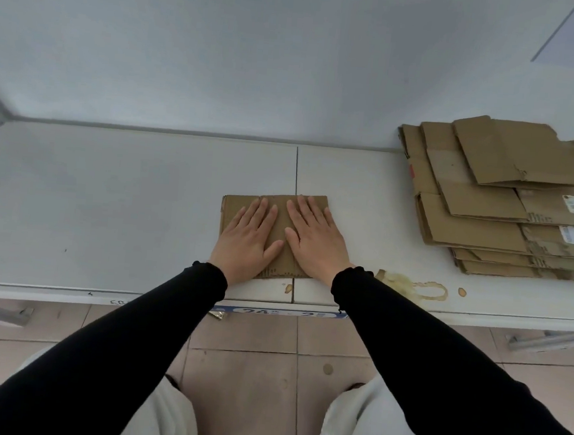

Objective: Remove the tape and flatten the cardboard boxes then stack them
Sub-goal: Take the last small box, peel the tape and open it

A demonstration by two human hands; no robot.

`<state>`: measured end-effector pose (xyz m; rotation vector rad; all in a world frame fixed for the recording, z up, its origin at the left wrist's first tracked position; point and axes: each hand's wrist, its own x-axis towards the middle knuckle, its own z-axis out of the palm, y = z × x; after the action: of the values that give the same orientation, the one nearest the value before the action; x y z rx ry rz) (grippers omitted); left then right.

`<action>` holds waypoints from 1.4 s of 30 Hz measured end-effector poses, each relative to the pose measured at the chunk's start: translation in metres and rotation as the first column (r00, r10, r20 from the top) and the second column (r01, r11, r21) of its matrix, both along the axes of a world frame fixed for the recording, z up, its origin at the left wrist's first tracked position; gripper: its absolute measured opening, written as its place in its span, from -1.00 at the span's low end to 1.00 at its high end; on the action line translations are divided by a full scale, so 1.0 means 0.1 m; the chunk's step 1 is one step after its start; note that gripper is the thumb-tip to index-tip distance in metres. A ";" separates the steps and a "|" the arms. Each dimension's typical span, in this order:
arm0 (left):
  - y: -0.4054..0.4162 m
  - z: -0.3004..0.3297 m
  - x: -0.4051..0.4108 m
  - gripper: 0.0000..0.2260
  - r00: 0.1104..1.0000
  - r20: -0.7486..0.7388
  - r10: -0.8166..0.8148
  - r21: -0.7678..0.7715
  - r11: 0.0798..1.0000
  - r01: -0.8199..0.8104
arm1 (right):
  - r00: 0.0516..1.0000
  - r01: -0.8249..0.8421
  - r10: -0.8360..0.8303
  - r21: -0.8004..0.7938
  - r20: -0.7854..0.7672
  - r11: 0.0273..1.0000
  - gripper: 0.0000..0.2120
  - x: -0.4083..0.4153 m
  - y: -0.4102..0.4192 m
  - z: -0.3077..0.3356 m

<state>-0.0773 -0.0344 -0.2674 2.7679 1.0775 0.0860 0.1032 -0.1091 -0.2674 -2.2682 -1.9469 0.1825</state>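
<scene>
A small flattened brown cardboard box lies on the white table, near its front edge at the middle. My left hand and my right hand both lie palm down on it, fingers straight and spread, side by side. They cover most of the box. At the right of the table sits a stack of several flattened cardboard boxes, some with white shipping labels.
A grey wall runs behind the table. Brown ring stains mark the table just right of my right wrist. Below the table edge are beige floor tiles and a small scrap on the floor.
</scene>
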 end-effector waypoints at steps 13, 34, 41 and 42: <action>-0.15 0.08 -0.06 -0.41 0.998 0.009 0.059 -0.037 0.998 -0.058 | 0.994 -0.078 0.055 -0.272 -0.091 0.959 -0.33 0.10 -0.35 0.11; -0.12 0.71 0.08 -0.32 0.710 0.415 0.569 -0.603 0.756 -0.254 | 0.847 0.300 -0.249 0.035 -0.470 0.953 -0.24 0.21 -0.51 0.68; -0.07 1.43 1.45 -0.26 0.765 0.473 0.437 -0.615 0.786 -0.069 | 0.800 0.488 -0.354 0.184 -0.484 0.853 -0.41 1.60 -0.92 1.45; -0.10 1.50 1.69 -0.26 0.773 0.484 0.410 -0.615 0.788 -0.033 | 0.773 0.532 -0.383 0.188 -0.505 0.826 -0.44 1.82 -1.00 1.53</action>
<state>0.0913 -0.0444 -0.1172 1.8391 1.0304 0.5354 0.2855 -0.2095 -0.1147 -2.1575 -1.0554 0.2747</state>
